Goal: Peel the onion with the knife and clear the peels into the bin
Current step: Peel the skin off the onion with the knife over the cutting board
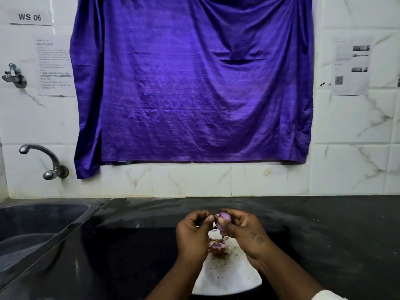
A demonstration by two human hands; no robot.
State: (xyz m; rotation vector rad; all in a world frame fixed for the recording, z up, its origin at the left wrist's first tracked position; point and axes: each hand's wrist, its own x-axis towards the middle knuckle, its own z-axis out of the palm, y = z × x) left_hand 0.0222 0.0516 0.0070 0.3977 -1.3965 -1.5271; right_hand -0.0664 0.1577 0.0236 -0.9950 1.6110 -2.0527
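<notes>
Dark tabletop (324, 234), lower centre of frame: right hand (244, 232) grips the onion (225, 220) above a white plate (227, 276) holding peels (217, 247); left hand (192, 232) pinches loose skin (216, 216) at its tip. Risk: a hard tug may tear the skin short or free the slick bulb.

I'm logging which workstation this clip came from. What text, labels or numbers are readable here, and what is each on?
"WS 06": on the white paper sign taped to the wall tiles, upper left.
Left printed sheet, beside the purple cloth: text too blurred to read.
Right printed sheet, with dark strips and a QR-like square: too small to read.
No other readable text.
</notes>
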